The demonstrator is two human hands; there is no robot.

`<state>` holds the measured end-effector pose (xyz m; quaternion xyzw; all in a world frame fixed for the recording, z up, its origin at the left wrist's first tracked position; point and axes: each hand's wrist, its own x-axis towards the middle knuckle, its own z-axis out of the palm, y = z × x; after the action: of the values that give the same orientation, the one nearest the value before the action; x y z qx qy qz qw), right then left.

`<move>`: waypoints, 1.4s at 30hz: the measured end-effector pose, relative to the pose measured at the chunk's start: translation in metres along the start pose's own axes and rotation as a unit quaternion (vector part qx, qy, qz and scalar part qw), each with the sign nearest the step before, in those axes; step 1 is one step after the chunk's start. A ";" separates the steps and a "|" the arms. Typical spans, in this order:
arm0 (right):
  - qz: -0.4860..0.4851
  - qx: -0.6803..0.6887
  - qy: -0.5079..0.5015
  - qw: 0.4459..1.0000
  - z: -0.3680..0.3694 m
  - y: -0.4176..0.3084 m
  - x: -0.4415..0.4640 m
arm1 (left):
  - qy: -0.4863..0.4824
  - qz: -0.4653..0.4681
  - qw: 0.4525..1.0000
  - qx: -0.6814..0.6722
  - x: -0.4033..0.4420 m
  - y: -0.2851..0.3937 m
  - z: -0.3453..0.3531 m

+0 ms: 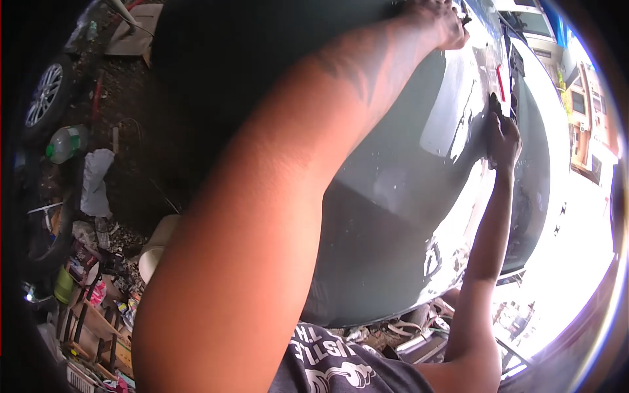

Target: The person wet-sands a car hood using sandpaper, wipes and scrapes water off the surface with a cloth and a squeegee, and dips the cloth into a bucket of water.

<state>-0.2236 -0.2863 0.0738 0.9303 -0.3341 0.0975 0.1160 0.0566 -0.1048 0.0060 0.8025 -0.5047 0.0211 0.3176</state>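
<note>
A large, dark, curved car body panel (386, 216) fills the middle of the view, with wet, shiny streaks along its right side. Across it stretches my left arm, and my left hand (438, 25) rests at the panel's far top edge. Its fingers are bent around something dark and small that I cannot make out. Lower on the right, my right hand (504, 139) lies against the panel's wet part. Its fingers are closed, and a dark bit of something sticks out beyond them, too hidden to name. A thin red strip (501, 82) shows just above this hand.
At left stand a wheel (47, 95), a clear bottle with a green cap (65, 144) and a whitish container (157, 245). Mixed clutter and a wooden rack (98, 327) cover the lower left ground. Beyond the panel at right is another dark car part (532, 164) and bright buildings.
</note>
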 end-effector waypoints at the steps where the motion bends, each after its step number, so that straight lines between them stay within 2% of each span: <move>1: -0.029 0.032 0.019 0.999 -0.009 -0.010 -0.020 | -0.002 0.000 1.000 -0.010 0.004 0.001 0.005; 2: -0.040 0.044 -0.030 0.998 -0.015 -0.005 -0.034 | 0.006 0.003 1.000 0.027 0.007 0.001 0.008; 4: -0.084 0.134 0.001 0.987 -0.025 -0.013 -0.079 | 0.015 0.003 0.998 0.057 0.006 0.004 0.010; 6: -0.148 0.155 -0.022 0.977 -0.035 -0.016 -0.113 | 0.089 -0.040 0.991 -0.095 0.000 0.004 0.009; 7: -0.137 0.178 -0.029 0.974 -0.042 -0.027 -0.130 | 0.030 -0.021 0.998 -0.052 -0.002 0.005 0.001; 8: -0.100 0.161 -0.078 0.979 -0.056 -0.046 -0.139 | 0.032 -0.031 0.997 -0.056 -0.002 0.006 -0.002; 10: -0.211 0.144 0.090 0.963 -0.032 -0.030 -0.150 | -0.011 -0.010 1.000 -0.018 0.002 0.009 -0.004; 11: -0.221 0.143 0.083 0.961 -0.026 -0.029 -0.151 | -0.033 0.000 0.999 0.000 0.001 0.007 -0.007; 12: -0.259 0.026 0.153 0.953 -0.019 -0.030 -0.148 | -0.036 -0.037 0.993 -0.107 -0.007 0.007 -0.016; 13: -0.292 -0.090 0.224 0.925 -0.015 -0.032 -0.144 | -0.028 -0.043 0.991 -0.124 -0.008 0.005 -0.023; 17: -0.287 -0.114 0.286 0.907 -0.013 -0.047 -0.135 | -0.024 -0.037 0.991 -0.124 -0.022 0.010 -0.026; 21: -0.288 -0.129 0.290 0.903 -0.015 -0.053 -0.139 | -0.024 -0.039 0.990 -0.130 -0.027 0.012 -0.028; 23: -0.202 -0.084 0.180 0.959 -0.010 -0.022 -0.143 | -0.028 -0.039 0.990 -0.135 -0.028 0.012 -0.027; 27: -0.176 -0.050 0.159 0.970 -0.007 -0.024 -0.138 | -0.033 -0.045 0.988 -0.146 -0.030 0.012 -0.027; 29: -0.329 -0.109 0.198 0.917 -0.013 -0.026 -0.130 | -0.046 -0.043 0.987 -0.150 -0.028 0.018 -0.027; 30: -0.264 0.101 0.036 0.958 -0.030 -0.021 -0.126 | -0.044 -0.045 0.987 -0.146 -0.029 0.017 -0.023; 32: -0.078 0.281 -0.051 0.955 -0.036 -0.006 -0.104 | -0.033 -0.052 0.990 -0.130 -0.028 0.011 -0.011; 33: -0.228 0.158 -0.036 0.960 -0.035 0.020 -0.076 | -0.032 -0.057 0.990 -0.126 -0.020 0.008 -0.006; 34: 0.028 0.324 -0.077 0.942 -0.034 0.023 -0.047 | -0.031 -0.060 0.991 -0.119 -0.019 0.007 -0.006; 35: 0.065 0.342 -0.087 0.933 -0.035 0.009 -0.023 | -0.028 -0.056 0.992 -0.106 -0.017 0.006 -0.002; 36: 0.078 0.326 -0.071 0.939 -0.029 -0.002 0.000 | -0.026 -0.053 0.994 -0.097 -0.018 0.005 0.001; 37: -0.002 0.268 -0.015 0.963 0.005 0.033 0.044 | -0.005 -0.024 0.998 -0.049 -0.017 0.006 0.003; 38: 0.000 0.167 0.012 0.986 0.003 0.013 0.063 | 0.014 0.002 1.000 -0.001 -0.020 0.003 0.005; 39: 0.053 0.130 0.004 0.990 0.016 0.013 0.091 | 0.038 0.001 0.999 -0.005 -0.022 0.002 0.007; 40: 0.062 0.101 0.009 0.993 0.034 0.023 0.117 | 0.034 0.000 0.999 0.004 -0.022 0.002 0.009; 42: 0.137 -0.002 -0.037 0.990 0.055 0.030 0.148 | 0.059 0.000 0.998 -0.011 -0.023 -0.002 0.013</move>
<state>-0.1254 -0.4130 0.0637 0.8785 -0.4627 0.0770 0.0907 0.0440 -0.0928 -0.0133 0.7963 -0.4853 0.0624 0.3557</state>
